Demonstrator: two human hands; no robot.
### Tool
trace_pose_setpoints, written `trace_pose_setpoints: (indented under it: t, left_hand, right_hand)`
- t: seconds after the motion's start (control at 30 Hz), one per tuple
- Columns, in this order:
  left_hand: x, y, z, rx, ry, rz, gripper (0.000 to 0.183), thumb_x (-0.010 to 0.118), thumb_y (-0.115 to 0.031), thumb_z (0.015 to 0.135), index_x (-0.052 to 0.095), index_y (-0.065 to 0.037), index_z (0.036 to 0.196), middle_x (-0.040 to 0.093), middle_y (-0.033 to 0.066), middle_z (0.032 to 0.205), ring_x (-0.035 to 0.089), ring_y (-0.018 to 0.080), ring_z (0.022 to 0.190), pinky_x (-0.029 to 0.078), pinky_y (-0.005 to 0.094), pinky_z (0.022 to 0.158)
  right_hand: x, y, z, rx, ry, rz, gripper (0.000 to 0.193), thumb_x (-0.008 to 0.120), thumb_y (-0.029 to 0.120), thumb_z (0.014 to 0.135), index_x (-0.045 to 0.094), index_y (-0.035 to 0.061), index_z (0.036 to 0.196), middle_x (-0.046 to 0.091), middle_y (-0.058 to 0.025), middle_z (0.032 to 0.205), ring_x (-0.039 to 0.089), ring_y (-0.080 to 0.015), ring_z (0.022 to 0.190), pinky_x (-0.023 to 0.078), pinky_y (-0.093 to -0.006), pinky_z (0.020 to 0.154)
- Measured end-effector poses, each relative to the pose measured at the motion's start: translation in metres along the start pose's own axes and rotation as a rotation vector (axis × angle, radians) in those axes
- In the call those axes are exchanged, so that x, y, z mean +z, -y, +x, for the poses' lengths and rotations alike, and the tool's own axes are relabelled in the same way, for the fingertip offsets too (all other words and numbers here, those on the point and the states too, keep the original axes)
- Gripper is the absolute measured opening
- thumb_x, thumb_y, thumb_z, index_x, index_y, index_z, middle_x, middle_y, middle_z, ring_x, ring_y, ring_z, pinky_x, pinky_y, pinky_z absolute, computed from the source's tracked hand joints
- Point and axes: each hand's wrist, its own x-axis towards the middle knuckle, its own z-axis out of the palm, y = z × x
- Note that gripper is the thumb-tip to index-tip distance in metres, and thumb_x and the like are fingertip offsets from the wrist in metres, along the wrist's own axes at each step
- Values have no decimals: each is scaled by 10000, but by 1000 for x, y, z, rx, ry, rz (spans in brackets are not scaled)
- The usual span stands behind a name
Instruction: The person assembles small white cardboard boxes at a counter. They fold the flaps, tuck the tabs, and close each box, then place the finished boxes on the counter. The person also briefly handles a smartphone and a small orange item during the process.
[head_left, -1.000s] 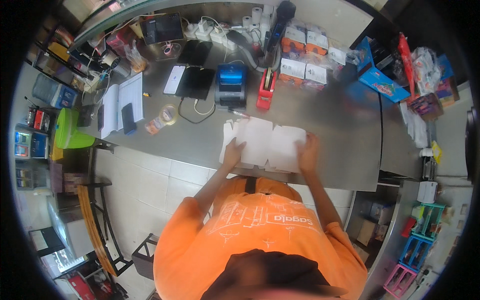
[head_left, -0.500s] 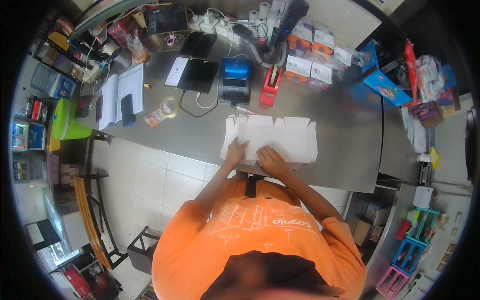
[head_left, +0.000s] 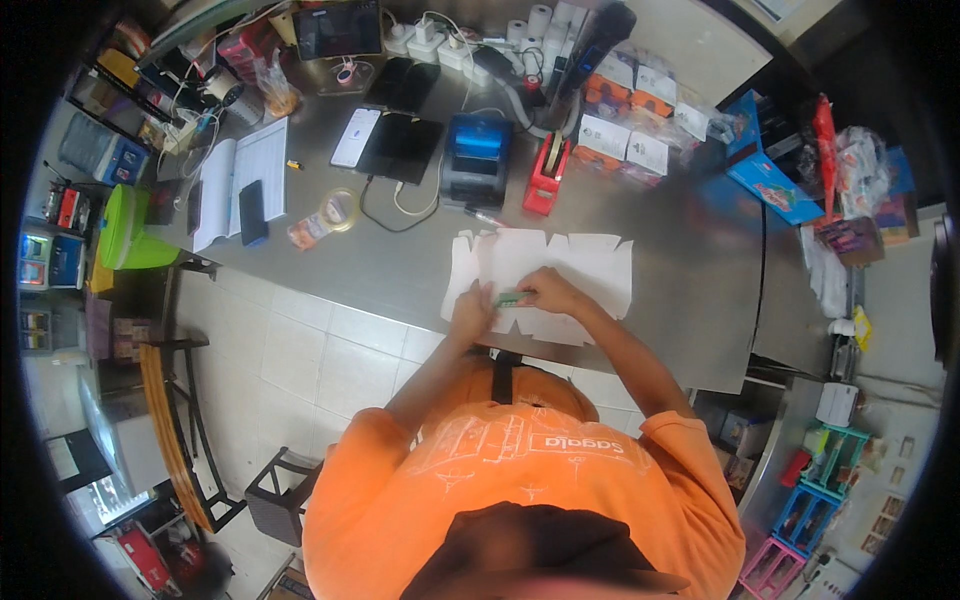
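A white die-cut cardboard sheet [head_left: 585,262] with notched edges lies flat on the steel table in front of me. My right hand [head_left: 550,292] is over its near middle, fingers pinched on a small green piece with pale marks [head_left: 513,299]; its exact kind is unclear. Close beside it, my left hand [head_left: 472,310] rests on the sheet's left part, fingers curled in near the piece's left end. Whatever those fingers may hold is hidden. A narrow pale strip stands out blurred above the left hand.
Beyond the sheet are a red tape dispenser [head_left: 547,175], a blue-black label printer [head_left: 477,160] and a pen [head_left: 487,216]. Tape rolls [head_left: 338,212], phones, cables and an open notebook [head_left: 240,190] lie to the left. Packaged boxes [head_left: 622,140] stand at the back right.
The right hand has lifted slightly and now pinches the green piece, which did not show before. The left hand has moved a little nearer the sheet's front edge, fingers curled more.
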Motion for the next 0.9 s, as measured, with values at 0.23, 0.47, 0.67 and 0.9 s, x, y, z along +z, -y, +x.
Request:
trace_pose_setpoints:
  t: [0.23, 0.47, 0.67, 0.9]
  left_hand:
    - [-17, -16, 12, -302, 131, -577, 369, 465, -338, 1028, 540, 6, 1137, 573, 74, 618, 513, 140, 404, 386, 275, 342]
    - [-34, -20, 17, -328, 241, -489, 373, 470, -311, 1026, 526, 26, 1175, 554, 75, 668, 497, 157, 423, 393, 279, 364]
    - [-24, -12, 7, -194, 151, -360, 358, 459, -310, 1040, 524, 18, 1168, 547, 62, 607, 500, 145, 410, 421, 286, 393]
    - [-28, -15, 8, -137, 171, -229, 361, 462, -304, 1038, 523, 30, 1162, 577, 81, 631, 556, 157, 456, 445, 309, 410]
  right_hand:
    - [24, 32, -82, -237, -542, -212, 393, 720, 147, 754, 603, 47, 1116, 578, -132, 1159, 531, -336, 1098, 455, -411, 929]
    - [8, 13, -98, -98, -486, -176, 330, 717, 86, 755, 607, 4, 1056, 584, -157, 1070, 547, -343, 1048, 467, -403, 894]
    - [-9, -11, -54, 167, -136, 47, 194, 722, 164, 769, 700, 0, 870, 675, -191, 908, 620, -337, 845, 495, -402, 797]
    - [-9, -23, -50, 198, -87, 233, 206, 743, 197, 754, 712, 39, 882, 692, -148, 920, 642, -297, 861, 502, -364, 773]
